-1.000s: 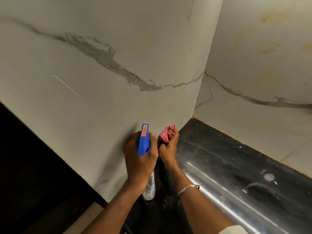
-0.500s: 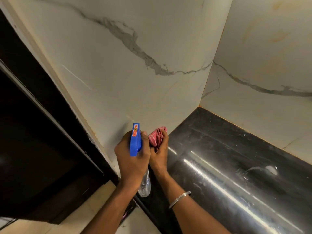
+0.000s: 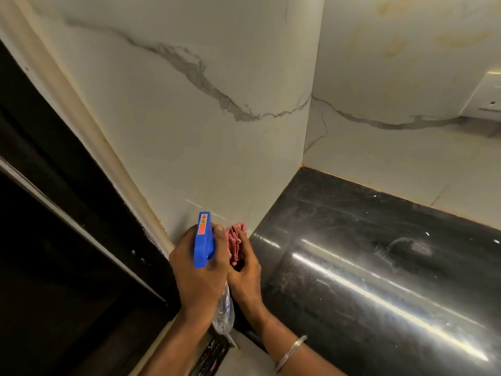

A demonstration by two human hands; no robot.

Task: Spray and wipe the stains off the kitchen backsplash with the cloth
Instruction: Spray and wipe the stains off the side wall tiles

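My left hand [image 3: 200, 270] grips a clear spray bottle [image 3: 223, 310] with a blue trigger head [image 3: 203, 240], its nozzle aimed at the marble backsplash [image 3: 189, 137]. Right beside it, my right hand [image 3: 245, 270] holds a bunched pink cloth [image 3: 236, 241] against the bottom of the left wall panel, where it meets the black countertop [image 3: 366, 253]. Yellowish stains [image 3: 395, 47] show on the right wall panel, high up.
A white socket plate [image 3: 488, 96] sits on the right wall at the frame's edge. A cream trim strip [image 3: 81, 118] ends the left panel, with a dark opening [image 3: 54, 240] beyond it. The glossy countertop stretches to the right.
Both hands have slid left and down along the base of the left panel toward its trim edge. The cloth stays pressed to the wall. The view has swung left.
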